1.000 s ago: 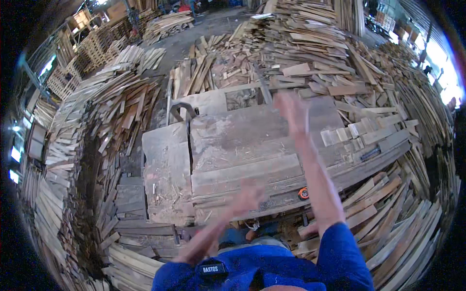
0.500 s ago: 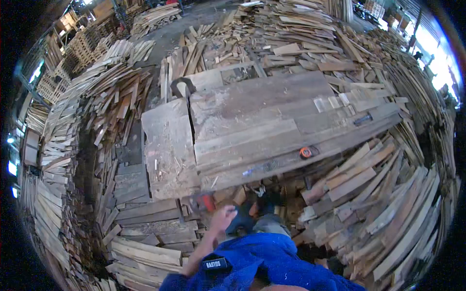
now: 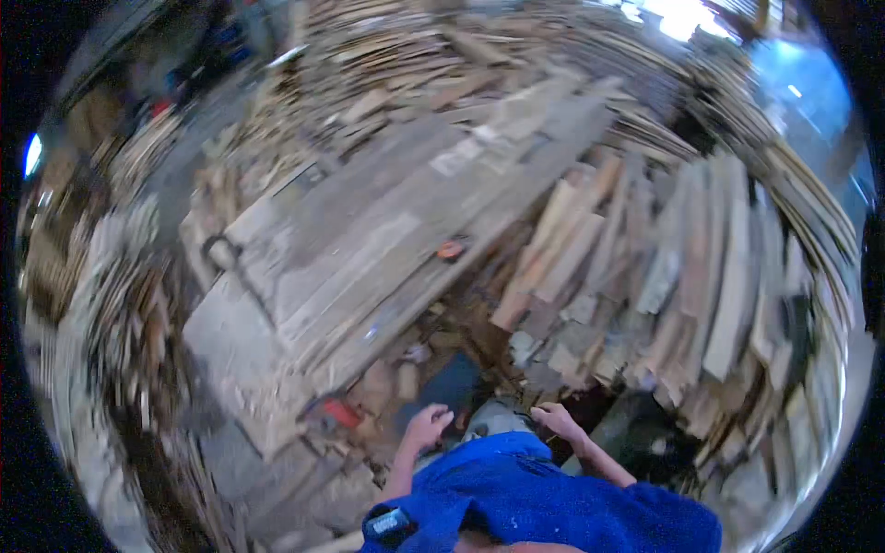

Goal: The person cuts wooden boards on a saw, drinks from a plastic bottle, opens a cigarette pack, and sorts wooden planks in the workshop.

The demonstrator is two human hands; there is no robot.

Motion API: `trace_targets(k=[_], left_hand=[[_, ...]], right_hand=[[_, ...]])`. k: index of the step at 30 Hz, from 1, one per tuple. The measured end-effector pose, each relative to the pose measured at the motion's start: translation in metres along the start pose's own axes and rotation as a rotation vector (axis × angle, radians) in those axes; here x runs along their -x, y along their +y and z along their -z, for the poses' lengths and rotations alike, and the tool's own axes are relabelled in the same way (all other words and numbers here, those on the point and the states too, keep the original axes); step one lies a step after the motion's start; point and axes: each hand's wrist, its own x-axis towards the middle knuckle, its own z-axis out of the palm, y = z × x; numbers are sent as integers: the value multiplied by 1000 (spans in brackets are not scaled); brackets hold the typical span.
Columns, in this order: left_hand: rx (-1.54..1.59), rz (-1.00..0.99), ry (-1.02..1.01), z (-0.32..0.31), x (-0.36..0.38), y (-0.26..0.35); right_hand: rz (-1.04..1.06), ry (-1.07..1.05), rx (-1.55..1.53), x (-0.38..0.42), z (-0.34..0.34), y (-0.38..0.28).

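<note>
My left hand (image 3: pixel 429 427) hangs in front of my body, with loosely bent fingers and nothing visible in it. On the other side my right hand (image 3: pixel 557 422) is held at about the same height, fingers a little apart, also with nothing visible in it. Motion blurs both. Ahead is a long worn wooden table (image 3: pixel 341 267), lying slantwise in view. An orange, round object like a tape measure (image 3: pixel 450 250) rests near its close edge. A dark curved piece (image 3: pixel 221 249) stands by a slot at the table's far left.
Long boards (image 3: pixel 691 267) lie piled on the right, close to the table. More stacked wood (image 3: pixel 101 267) is at the left, and a heap of planks (image 3: pixel 396 55) lies behind the table. A red object (image 3: pixel 341 412) sits below the table's near edge.
The view has turned to the right, so the table now slants and has shifted left. My right hand has come into view; my left hand stays low in front of me.
</note>
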Motion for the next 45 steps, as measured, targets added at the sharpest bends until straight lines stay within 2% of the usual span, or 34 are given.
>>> trace_targets(k=[1, 2, 4, 5, 7, 8, 9, 11, 13, 15, 16, 19, 20, 22, 26, 30, 32, 34, 36, 37, 38, 40, 41, 43, 44, 45], left_hand=[[-40, -7, -92, -9, -2, -3], [-80, -4, -174, -14, -2, -7], [-27, -28, -224, -23, -5, -12], [-37, -43, -251, -24, -12, -10], [-90, 26, -235, -23, -12, 1], [-116, 64, -222, -22, -14, 8], [-121, 56, -230, -20, -19, 14], [-159, 47, -219, -11, -32, 31], [-191, 43, -217, -2, -44, 47], [-179, 18, -219, 6, -62, 67], [-171, 9, -222, 9, -71, 76], [-189, -63, -220, 13, -109, 89], [-193, -95, -223, 13, -120, 91], [-200, -76, -246, 12, -138, 93], [-231, -72, -289, 6, -161, 116], [-333, -124, -406, -13, -168, 112], [-368, -212, -519, -23, -175, 98], [-371, -225, -533, -23, -174, 100], [-358, -238, -546, -17, -172, 103], [-355, -239, -543, -11, -172, 105], [-294, -237, -458, -2, -172, 108], [-173, -224, -288, 20, -170, 110], [-168, -221, -283, 34, -168, 115], [-92, -170, 65, 64, -165, 120], [-82, -165, 68, 76, -171, 104], [-290, -222, 275, 88, -183, 80]], right_hand=[[-31, 73, -29, 6, 6, 11], [-160, 69, 16, 7, 9, 35], [-412, 12, 104, 14, 15, 72], [-430, 36, 91, 26, 21, 83], [-635, 90, -223, 57, 38, 96], [-644, 102, -227, 68, 42, 108], [-417, 187, -519, 77, 34, 141], [-168, 272, -807, 78, 26, 204], [-461, 148, -587, 76, 25, 213], [-493, 121, -420, 59, 21, 202], [-435, 110, -326, 47, 22, 190], [100, 120, 230, -3, 27, 157], [90, 146, 167, -19, 30, 143], [-202, 198, -334, -47, 34, 101], [-185, 250, -445, -55, 51, 43], [-327, 403, -514, -31, 39, 66], [-500, 468, -560, -7, 15, 112], [-439, 639, -507, 62, 6, 84], [-666, 653, -925, 96, -31, 115], [-747, 574, -526, 115, -62, 166], [-836, 489, -127, 134, -92, 214], [-991, 421, -597, 169, -102, 183], [-1091, 395, -800, 188, -106, 166], [-1165, 322, -731, 186, -116, 148], [-1111, 330, -745, 179, -120, 141], [-1055, 340, -759, 167, -123, 129]])
